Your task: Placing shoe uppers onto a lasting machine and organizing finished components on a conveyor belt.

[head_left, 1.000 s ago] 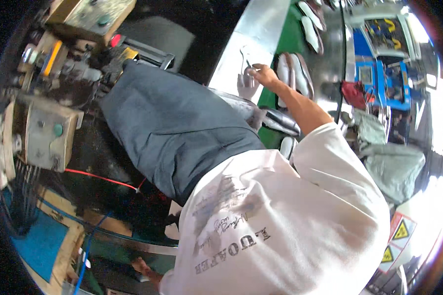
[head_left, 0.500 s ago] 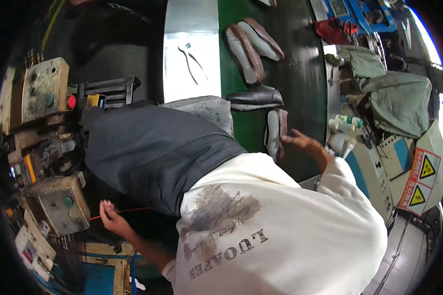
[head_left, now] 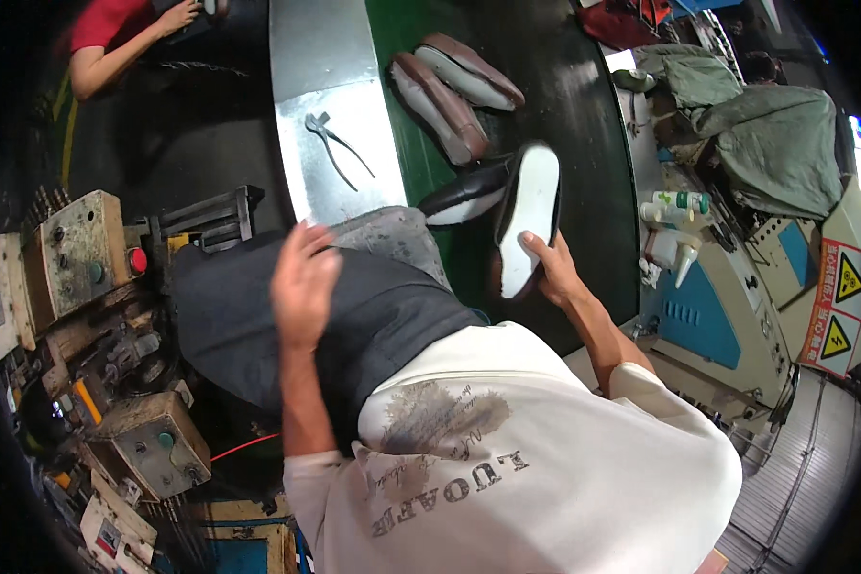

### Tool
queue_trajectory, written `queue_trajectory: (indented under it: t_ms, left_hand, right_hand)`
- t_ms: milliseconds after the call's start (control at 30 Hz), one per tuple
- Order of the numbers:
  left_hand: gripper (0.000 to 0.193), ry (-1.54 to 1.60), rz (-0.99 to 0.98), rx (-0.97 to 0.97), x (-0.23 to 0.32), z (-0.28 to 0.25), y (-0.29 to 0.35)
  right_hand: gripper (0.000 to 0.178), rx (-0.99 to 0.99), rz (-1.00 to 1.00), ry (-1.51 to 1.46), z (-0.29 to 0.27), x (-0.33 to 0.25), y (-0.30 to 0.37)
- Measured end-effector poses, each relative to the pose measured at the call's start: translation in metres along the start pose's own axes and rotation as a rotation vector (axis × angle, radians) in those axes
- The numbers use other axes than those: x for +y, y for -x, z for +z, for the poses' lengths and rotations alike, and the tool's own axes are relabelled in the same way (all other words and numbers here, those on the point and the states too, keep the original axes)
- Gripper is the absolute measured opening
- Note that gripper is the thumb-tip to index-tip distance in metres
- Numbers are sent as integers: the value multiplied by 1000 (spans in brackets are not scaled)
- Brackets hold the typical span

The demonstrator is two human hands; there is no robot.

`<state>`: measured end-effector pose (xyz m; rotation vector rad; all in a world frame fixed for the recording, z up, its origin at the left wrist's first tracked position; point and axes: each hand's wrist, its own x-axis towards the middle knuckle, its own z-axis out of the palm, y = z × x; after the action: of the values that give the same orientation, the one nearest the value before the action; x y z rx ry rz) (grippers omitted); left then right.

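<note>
My right hand (head_left: 557, 263) grips a dark brown shoe (head_left: 529, 206), thumb pressed on its pale white underside, which is turned up toward me. Partly hidden behind it lies a black shoe (head_left: 464, 196) on the green belt. My left hand (head_left: 304, 287) is raised over my dark-clad lap, slightly blurred, its fingers apart and nothing in it. Beyond it, pincers (head_left: 327, 145) with long dark handles rest on the bright metal plate (head_left: 301, 105). Two brown shoes (head_left: 450, 100) with whitish bottoms lie side by side farther up the belt.
A grey worn pad (head_left: 387, 239) sits at the metal plate's near end. Soiled control boxes (head_left: 77, 253) with a red button stand on my left. Bottles (head_left: 677, 208) and a blue-and-beige machine (head_left: 708, 316) are on my right. Another person's arm (head_left: 124, 57) shows at the upper left.
My right hand has taken the near brown shoe off the belt and raised it, turning its bottom up. My left hand has come up and inward from the lower left. Another person's arm has come into view.
</note>
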<state>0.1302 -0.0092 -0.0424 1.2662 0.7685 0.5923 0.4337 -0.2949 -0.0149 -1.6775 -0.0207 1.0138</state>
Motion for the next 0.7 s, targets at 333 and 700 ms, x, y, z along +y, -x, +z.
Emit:
queue_trajectory:
  t_ms: [333, 700]
  left_hand:
    - [54, 508, 136, 272, 38, -7, -15]
    - [68, 337, 137, 661, 55, -126, 119]
  right_hand:
    - [52, -684, -255, 102, 298, -89, -43]
    - [86, -1377, -334, 812, 337, -40, 20]
